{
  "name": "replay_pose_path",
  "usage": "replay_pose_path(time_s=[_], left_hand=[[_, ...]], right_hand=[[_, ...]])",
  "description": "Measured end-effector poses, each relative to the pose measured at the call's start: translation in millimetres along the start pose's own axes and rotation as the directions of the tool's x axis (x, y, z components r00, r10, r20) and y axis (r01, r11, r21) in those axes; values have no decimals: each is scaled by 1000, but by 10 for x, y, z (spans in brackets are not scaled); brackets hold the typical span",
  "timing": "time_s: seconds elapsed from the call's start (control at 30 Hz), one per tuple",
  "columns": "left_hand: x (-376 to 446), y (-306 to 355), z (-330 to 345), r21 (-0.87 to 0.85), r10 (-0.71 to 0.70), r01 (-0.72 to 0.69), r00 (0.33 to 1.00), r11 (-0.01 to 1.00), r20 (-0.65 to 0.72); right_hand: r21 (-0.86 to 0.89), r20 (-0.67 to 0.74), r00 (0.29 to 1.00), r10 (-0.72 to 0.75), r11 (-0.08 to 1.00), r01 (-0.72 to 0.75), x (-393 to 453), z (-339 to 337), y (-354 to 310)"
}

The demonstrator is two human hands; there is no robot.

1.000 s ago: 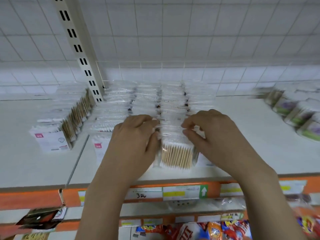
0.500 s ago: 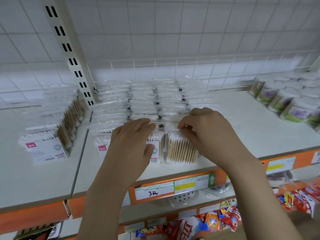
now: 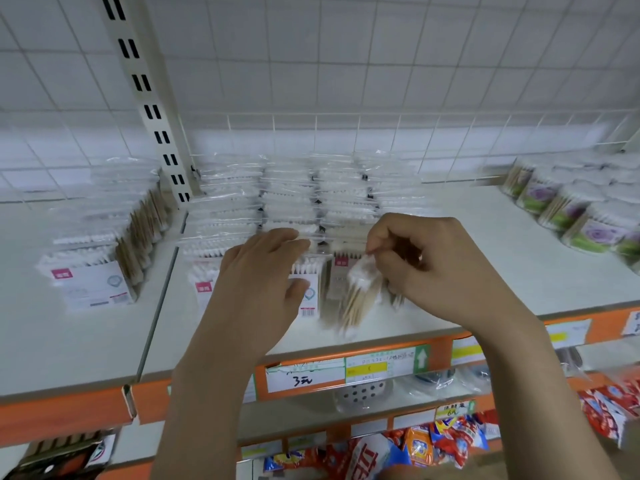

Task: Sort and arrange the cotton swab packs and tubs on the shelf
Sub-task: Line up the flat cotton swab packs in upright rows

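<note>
Front swab pack (image 3: 358, 299) stands at the shelf (image 3: 450, 237) front edge, sticks vertical, tilted off the rows (image 3: 294, 195) behind. Right hand (image 3: 436, 268) pinches its top film from the right. Left hand (image 3: 263, 282), fingers spread, rests on the neighbouring packs (image 3: 308, 292). Right grip is nearer; squaring up looks next.

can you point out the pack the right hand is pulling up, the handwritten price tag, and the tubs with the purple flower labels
swab pack (image 3: 358, 299): head view, on its wooden sticks, below the right hand (image 3: 440, 268).
handwritten price tag (image 3: 304, 375): head view, on its white paper, shelf edge.
flower-label tubs (image 3: 597, 233): head view, on one tub's purple label, far right.
</note>
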State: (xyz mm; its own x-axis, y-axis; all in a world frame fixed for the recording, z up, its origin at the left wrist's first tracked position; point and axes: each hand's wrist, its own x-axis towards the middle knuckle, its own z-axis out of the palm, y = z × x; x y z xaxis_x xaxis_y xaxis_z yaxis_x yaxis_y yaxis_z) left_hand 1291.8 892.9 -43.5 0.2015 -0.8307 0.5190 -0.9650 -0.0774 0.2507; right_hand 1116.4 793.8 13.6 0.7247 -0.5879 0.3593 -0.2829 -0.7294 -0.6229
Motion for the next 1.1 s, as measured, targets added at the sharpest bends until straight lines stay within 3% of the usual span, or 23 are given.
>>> replay_pose_path(time_s=[0.4, 0.73, 1.1], left_hand=[[-24, 92, -7, 51, -69, 70, 998, 996, -13], [-43, 152, -24, 12, -95, 95, 995, 995, -9], [59, 321, -14, -40, -40, 41, 999, 998, 7]], right_hand=[[9, 157, 986, -50, 999, 49, -131, -212, 155], [-273, -18, 990, -143, 953, 133, -66, -37, 311], [-185, -11, 991, -132, 974, 127, -38, 3, 425]])
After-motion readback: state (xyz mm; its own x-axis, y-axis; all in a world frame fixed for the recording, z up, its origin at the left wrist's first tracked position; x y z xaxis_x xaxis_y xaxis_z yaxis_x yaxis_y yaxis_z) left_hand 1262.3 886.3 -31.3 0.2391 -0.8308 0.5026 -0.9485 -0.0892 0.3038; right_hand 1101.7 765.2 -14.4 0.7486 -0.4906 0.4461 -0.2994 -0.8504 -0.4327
